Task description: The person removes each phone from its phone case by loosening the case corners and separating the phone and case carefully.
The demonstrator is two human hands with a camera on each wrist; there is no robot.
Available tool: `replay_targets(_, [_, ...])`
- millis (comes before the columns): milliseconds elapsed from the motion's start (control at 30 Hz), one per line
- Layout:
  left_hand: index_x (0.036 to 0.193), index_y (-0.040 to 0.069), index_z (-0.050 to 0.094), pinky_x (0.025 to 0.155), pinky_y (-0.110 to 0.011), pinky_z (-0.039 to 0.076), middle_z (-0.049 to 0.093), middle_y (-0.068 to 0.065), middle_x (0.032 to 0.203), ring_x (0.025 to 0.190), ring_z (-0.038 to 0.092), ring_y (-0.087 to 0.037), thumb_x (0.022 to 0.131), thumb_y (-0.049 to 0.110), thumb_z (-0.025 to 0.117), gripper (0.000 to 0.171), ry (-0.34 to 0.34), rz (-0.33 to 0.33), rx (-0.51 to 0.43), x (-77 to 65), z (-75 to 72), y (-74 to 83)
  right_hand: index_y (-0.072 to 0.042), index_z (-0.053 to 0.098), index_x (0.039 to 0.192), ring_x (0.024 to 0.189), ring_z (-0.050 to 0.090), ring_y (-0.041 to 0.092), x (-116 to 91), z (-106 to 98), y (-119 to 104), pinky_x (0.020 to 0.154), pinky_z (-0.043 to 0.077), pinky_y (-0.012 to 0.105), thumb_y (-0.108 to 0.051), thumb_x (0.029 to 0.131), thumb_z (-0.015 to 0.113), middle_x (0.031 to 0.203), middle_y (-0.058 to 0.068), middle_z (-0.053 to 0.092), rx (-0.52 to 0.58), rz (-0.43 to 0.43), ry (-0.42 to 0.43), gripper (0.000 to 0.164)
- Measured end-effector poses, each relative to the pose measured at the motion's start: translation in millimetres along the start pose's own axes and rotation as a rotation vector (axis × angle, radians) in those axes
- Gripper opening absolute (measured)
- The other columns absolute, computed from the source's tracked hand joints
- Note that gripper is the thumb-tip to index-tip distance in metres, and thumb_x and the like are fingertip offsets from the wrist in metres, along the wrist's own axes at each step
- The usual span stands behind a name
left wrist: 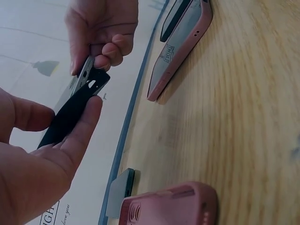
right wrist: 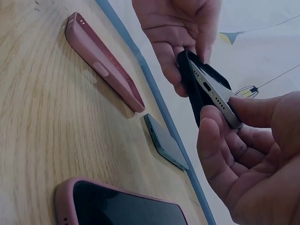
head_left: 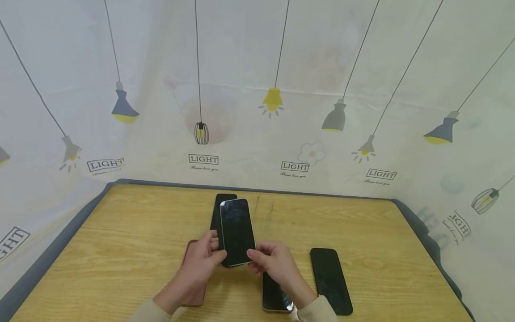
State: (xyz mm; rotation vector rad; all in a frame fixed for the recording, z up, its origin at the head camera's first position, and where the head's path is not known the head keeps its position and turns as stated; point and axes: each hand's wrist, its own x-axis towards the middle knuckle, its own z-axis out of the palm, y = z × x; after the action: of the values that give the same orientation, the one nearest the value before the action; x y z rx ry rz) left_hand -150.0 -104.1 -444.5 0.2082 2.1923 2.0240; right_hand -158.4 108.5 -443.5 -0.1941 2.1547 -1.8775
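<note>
A phone (head_left: 237,228) with a dark screen and silver edge is held up over the table, between both hands. A black phone case (right wrist: 190,84) sits partly around it; at the bottom end, the phone's edge with its charging port stands out of the case. My left hand (head_left: 203,257) grips the case side, thumb at the phone's lower left corner in the head view. The right hand (head_left: 277,264) pinches the opposite lower corner. From the left wrist, the case (left wrist: 70,115) looks bent away from the phone at this end.
A pink phone case (left wrist: 168,206) lies under the left forearm. Below the right hand lies a phone in a pink case (head_left: 273,295). Another black phone (head_left: 331,279) rests further right, and one more phone (head_left: 216,219) lies behind the held one. A lamp-printed cloth (head_left: 241,89) surrounds the wooden table (head_left: 394,255).
</note>
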Motion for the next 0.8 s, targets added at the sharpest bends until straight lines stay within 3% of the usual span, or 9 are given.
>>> replay_targets(133, [0.144,-0.013,0.033,0.089,-0.040,0.061,0.058,-0.038,0.134,0.120,0.065,-0.041,0.102,-0.009,0.046,0.045,-0.099,0.007,-0.051,-0.9,-5.7,0.2,0.016,0.067,0.094,0.060,0.064,0.010,0.2,-1.6,0.2,0.058,0.054,0.023,-0.011,0.099,0.070,0.076,0.012,0.074,0.027,0.008,-0.008,0.028])
replay_targets(367, [0.144,-0.015,0.033,0.090,-0.041,0.060,0.058,-0.038,0.135,0.120,0.065,-0.042,0.102,-0.009,0.047,0.044,-0.110,0.008,-0.049,-2.7,-6.9,0.7,0.017,0.066,0.096,0.064,0.069,0.010,0.0,-5.1,-0.2,0.063,0.060,0.028,-0.007,0.100,0.066,0.078,0.014,0.075,0.084,0.023,-0.027,0.024])
replay_targets(467, [0.142,-0.014,0.036,0.088,-0.041,0.061,0.060,-0.037,0.132,0.118,0.066,-0.041,0.101,-0.011,0.048,0.043,-0.081,-0.016,-0.055,-3.5,-6.1,0.4,0.017,0.067,0.099,0.064,0.070,0.010,0.0,-6.4,-0.9,0.065,0.062,0.030,-0.005,0.100,0.066,0.079,0.016,0.076,0.100,0.021,-0.030,0.022])
replay_targets(800, [0.139,-0.013,0.036,0.090,-0.046,0.060,0.060,-0.037,0.131,0.118,0.067,-0.039,0.101,-0.012,0.046,0.039,-0.086,-0.059,-0.086,-2.8,-6.4,-2.7,0.018,0.067,0.106,0.063,0.068,0.010,0.8,-9.3,0.1,0.063,0.060,0.027,-0.003,0.101,0.063,0.077,0.012,0.074,0.101,0.027,-0.009,0.022])
